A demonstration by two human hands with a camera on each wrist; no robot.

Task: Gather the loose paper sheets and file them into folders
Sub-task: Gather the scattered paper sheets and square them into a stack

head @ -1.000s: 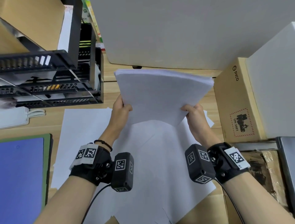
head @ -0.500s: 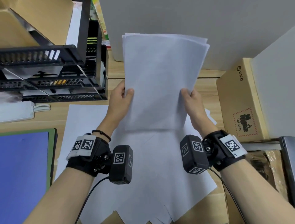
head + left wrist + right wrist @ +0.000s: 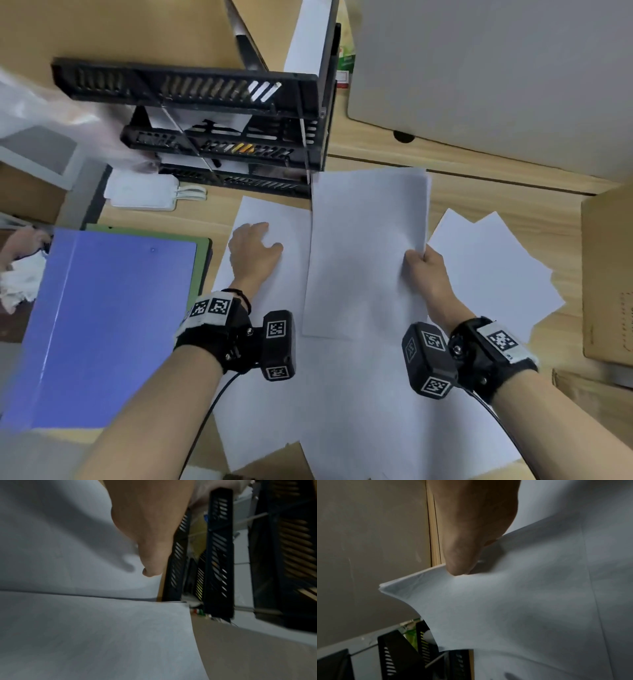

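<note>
My right hand (image 3: 419, 260) pinches the right edge of a stack of white sheets (image 3: 366, 246), thumb on top; the stack (image 3: 513, 601) hangs low over the desk. My left hand (image 3: 255, 246) lies off the stack with relaxed fingers on a loose white sheet (image 3: 274, 219) to its left; its thumb (image 3: 150, 563) shows above that sheet (image 3: 60, 540). More loose sheets (image 3: 486, 267) lie fanned at the right and others (image 3: 342, 404) spread near me. A blue folder (image 3: 102, 325) lies shut at the left on a green one (image 3: 203, 267).
A black stacked letter tray (image 3: 219, 130) stands behind the left hand. A white power strip (image 3: 144, 192) lies beside it. Cardboard boxes (image 3: 606, 274) line the right edge, and a grey box (image 3: 496, 75) sits at the back.
The stack came down from upright to low over the desk. My left hand let go of it and moved left onto the loose sheet. The view swung left and down.
</note>
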